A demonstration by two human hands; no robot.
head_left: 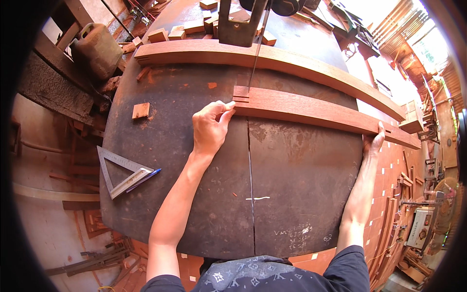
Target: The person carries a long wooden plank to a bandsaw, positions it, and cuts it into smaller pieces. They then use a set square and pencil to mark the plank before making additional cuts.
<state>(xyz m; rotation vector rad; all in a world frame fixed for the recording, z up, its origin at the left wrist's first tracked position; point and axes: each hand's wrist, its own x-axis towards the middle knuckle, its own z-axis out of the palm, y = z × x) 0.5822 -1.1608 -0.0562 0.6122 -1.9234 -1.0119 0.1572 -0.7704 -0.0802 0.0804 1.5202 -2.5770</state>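
Note:
A reddish-brown wooden rail [306, 108] lies across the dark metal table [301, 180] of a band saw. Narrow parallel slots are cut into its left end. The thin saw blade [253, 65] comes down from the upper guide [236, 29] and meets the rail close to that end. My left hand [210, 124] pinches the near corner of the slotted end, fingers closed, just left of the blade. Farther along, my right hand [373, 141] grips the rail toward its right end, thumb on the near face. The rail's tip extends past the table's right edge.
Behind lies a second, longer rail [301, 62], with several wood offcuts [193, 26] beyond it. A small square block [141, 111] sits at the left. Near the left edge rest a triangular square [116, 163] and a blue pen [144, 179]. A jerrycan [97, 51] stands beyond the table.

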